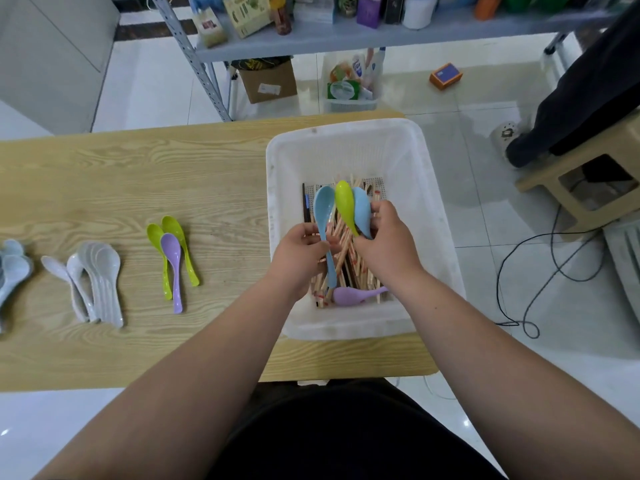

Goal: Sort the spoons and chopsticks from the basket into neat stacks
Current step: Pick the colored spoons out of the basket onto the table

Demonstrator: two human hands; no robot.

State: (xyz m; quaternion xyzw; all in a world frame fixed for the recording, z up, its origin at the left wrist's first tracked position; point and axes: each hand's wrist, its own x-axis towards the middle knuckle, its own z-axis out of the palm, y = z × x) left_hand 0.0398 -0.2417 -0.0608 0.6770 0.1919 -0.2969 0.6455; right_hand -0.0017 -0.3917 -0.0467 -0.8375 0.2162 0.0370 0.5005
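A white plastic basket (346,140) stands on the right end of the wooden table (138,174). Inside lie many wooden chopsticks (349,268) and a purple spoon (349,295). Over the basket my left hand (298,258) grips a light blue spoon (323,216) by its handle. My right hand (388,244) holds a lime green spoon (346,204) and a second light blue spoon (363,211) together. On the table to the left lie two green spoons and a purple one (173,258), a stack of white spoons (97,278) and pale blue-grey spoons (12,268).
A metal shelf (346,32) with boxes and bottles stands behind the table. A cardboard box (268,81) and a small basket of items (351,84) sit on the floor beneath it. A stool (585,181), a seated person's leg (568,109) and black cables (533,271) are at right.
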